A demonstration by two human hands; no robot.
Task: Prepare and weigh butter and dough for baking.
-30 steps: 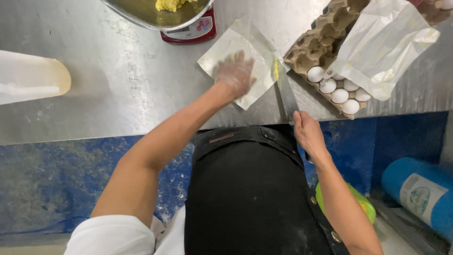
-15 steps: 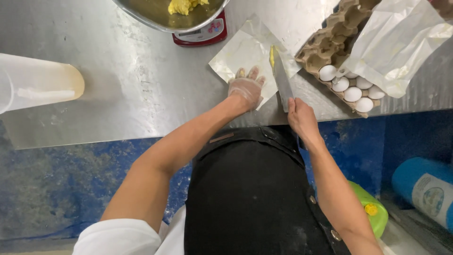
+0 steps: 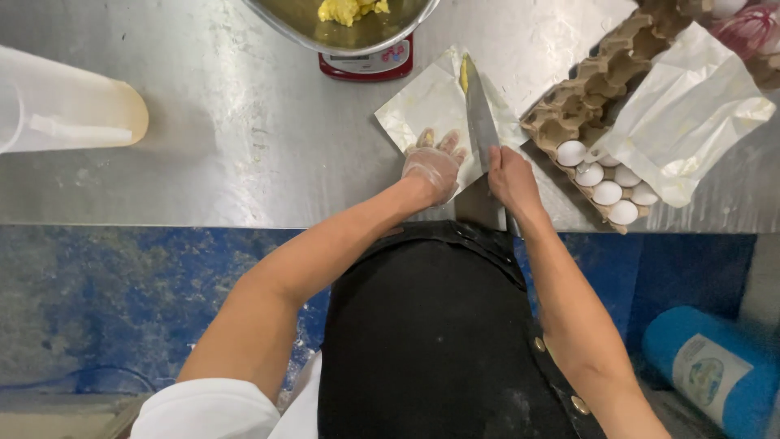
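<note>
My left hand (image 3: 434, 167), in a thin clear glove, presses flat on a crumpled foil butter wrapper (image 3: 426, 110) lying on the steel counter (image 3: 244, 138). My right hand (image 3: 510, 175) grips the handle end of a large knife (image 3: 479, 122). Its blade lies over the wrapper and points away from me, with yellow butter smeared at the tip. Just beyond the wrapper, a metal bowl (image 3: 341, 32) with yellow butter lumps sits on a red and white kitchen scale (image 3: 366, 63).
A cardboard egg tray (image 3: 597, 102) with several white eggs stands at the right, partly under a white paper bag (image 3: 686, 110). A translucent plastic container (image 3: 61, 110) lies at the left. A blue roll (image 3: 707, 370) lies on the floor at lower right.
My right hand has come up from the counter edge and taken hold of the knife. My left hand slid toward me along the wrapper.
</note>
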